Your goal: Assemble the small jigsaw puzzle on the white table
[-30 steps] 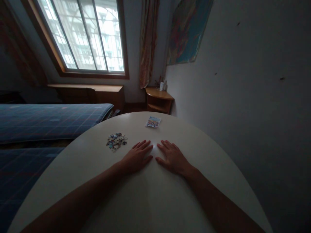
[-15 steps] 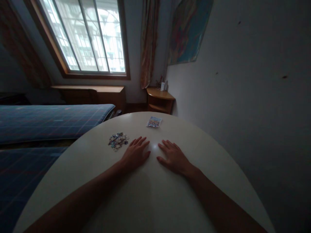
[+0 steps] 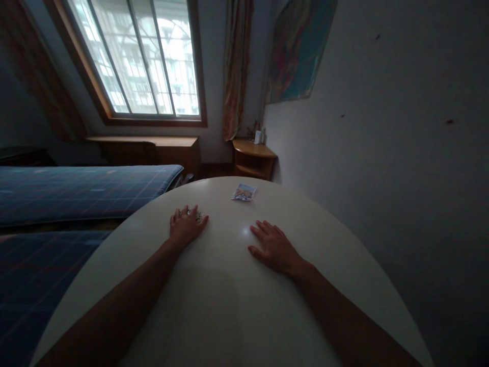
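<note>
My left hand (image 3: pixel 186 227) is over the pile of jigsaw puzzle pieces (image 3: pixel 199 216) on the white table (image 3: pixel 225 306), fingers spread. It covers most of the pile, and only a few pieces show between thumb and forefinger. Whether the palm presses on them cannot be seen. My right hand (image 3: pixel 273 247) lies palm down on the tabletop with its fingers apart, holding nothing. Beyond both hands, near the far edge, lies a small colourful picture card or packet (image 3: pixel 244 192).
A bed with a blue plaid cover (image 3: pixel 87 191) stands to the left of the table. At the far right corner is a wooden corner shelf (image 3: pixel 254 148) with small items on it. A white wall (image 3: pixel 382 168) runs along the right side.
My left hand has moved left from the bare tabletop onto the puzzle pieces, which were in full view before. My right hand has stayed in place.
</note>
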The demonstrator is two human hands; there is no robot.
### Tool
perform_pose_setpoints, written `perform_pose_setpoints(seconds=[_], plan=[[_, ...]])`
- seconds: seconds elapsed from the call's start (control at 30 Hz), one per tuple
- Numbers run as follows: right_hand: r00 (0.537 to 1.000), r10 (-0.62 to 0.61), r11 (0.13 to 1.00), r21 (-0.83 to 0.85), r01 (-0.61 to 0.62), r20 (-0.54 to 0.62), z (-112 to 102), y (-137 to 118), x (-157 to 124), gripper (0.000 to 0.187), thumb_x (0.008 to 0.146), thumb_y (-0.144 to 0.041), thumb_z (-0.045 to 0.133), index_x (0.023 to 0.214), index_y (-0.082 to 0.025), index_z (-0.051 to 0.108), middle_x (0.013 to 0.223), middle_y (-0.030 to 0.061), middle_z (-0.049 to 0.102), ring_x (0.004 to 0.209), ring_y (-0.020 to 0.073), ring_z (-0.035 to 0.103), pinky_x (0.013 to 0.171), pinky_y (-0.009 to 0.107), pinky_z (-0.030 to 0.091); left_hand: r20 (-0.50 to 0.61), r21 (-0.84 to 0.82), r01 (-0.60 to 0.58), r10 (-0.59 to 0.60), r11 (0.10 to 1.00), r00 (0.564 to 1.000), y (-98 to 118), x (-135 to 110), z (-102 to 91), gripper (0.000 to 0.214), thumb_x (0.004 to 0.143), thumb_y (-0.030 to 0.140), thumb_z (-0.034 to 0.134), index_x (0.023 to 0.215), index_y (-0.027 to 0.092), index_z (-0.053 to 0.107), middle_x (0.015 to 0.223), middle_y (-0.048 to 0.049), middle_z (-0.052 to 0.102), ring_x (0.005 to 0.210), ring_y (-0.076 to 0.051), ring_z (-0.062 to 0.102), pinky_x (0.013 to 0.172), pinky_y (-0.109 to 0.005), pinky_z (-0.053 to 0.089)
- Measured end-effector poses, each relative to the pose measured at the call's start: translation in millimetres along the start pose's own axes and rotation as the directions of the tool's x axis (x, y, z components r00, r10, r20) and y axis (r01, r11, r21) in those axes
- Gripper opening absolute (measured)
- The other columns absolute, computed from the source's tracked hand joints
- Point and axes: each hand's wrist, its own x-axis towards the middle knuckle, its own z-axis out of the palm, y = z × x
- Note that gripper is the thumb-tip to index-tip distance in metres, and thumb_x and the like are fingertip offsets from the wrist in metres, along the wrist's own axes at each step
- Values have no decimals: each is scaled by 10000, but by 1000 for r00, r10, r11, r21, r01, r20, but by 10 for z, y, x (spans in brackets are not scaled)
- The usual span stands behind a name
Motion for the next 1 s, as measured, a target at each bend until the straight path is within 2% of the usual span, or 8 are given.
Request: perform_pose_setpoints(seconds=[0.1, 0.23, 0.43, 0.57, 0.67, 0.8, 0.9, 1.0], plan=[[1000, 3, 1000, -3, -3, 2, 5, 5, 4, 688, 915, -577, 479, 1488, -200, 424, 1587, 123, 327, 1478, 299, 243, 1192, 496, 163, 35, -14, -53, 54, 998, 998, 9, 19, 32, 638, 938, 572, 428, 1449, 194, 482, 1513, -167, 431, 1399, -412, 352, 1113, -546, 281], [1000, 7, 1000, -3, -7, -3, 3, -8, 7, 683, 914, -571, 485, 1481, -194, 433, 1581, 130, 337, 1472, 307, 255, 1189, 503, 168, 86, -69, -196, 201, 978, 976, 69, -22, 44, 602, 957, 531, 424, 1462, 208, 468, 1534, -135, 413, 1430, -375, 324, 1147, -500, 262], [999, 13, 1000, 6, -13, -37, 9, -31, 12, 655, 904, -547, 517, 1457, -200, 460, 1558, 136, 380, 1458, 309, 284, 1183, 510, 183, 104, -194, -420, 445, 886, 890, 373, -272, 37, 603, 957, 539, 449, 1488, 254, 428, 1572, -86, 360, 1469, -344, 255, 1174, -486, 253], [998, -4, 1000, 22, 6, -67, 57, 1, 43, 520, 942, -401, 465, 1424, -207, 499, 1537, 118, 418, 1449, 282, 308, 1181, 498, 205, 89, -266, -526, 564, 808, 821, 690, -479, 43, 560, 965, 507, 465, 1475, 278, 438, 1574, -76, 359, 1474, -330, 247, 1182, -494, 248], [993, -7, 997, 78, 16, -119, 105, 47, 68, 473, 966, -287, 372, 1398, -175, 525, 1502, 106, 472, 1430, 252, 350, 1186, 470, 224, 81, -316, -566, 616, 761, 783, 896, -582, 43, 550, 961, 494, 481, 1467, 281, 443, 1576, -69, 354, 1478, -324, 239, 1188, -495, 246], [986, 0, 993, 116, 20, -169, 120, 84, 71, 476, 956, -240, 353, 1383, -126, 528, 1452, 113, 529, 1391, 230, 410, 1185, 430, 257, 61, -375, -569, 632, 732, 773, 1027, -613, 10, 596, 966, 525, 459, 1487, 242, 416, 1569, -89, 363, 1475, -345, 237, 1190, -528, 233], [982, -7, 991, 131, 32, -189, 87, 84, 70, 452, 956, -255, 371, 1360, -159, 552, 1421, 96, 560, 1362, 220, 445, 1176, 422, 280, 36, -426, -567, 639, 705, 768, 986, -583, -37, 649, 979, 515, 433, 1536, 204, 315, 1592, -74, 313, 1499, -288, 174, 1201, -473, 252], [982, -12, 991, 132, 38, -189, 40, 88, 93, 414, 946, -277, 413, 1292, -168, 613, 1384, 103, 589, 1323, 240, 483, 1158, 435, 310, 23, -458, -545, 622, 702, 783, 850, -540, -87, 582, 1027, 412, 319, 1543, 144, 280, 1596, -88, 297, 1497, -221, 196, 1196, -405, 285]])
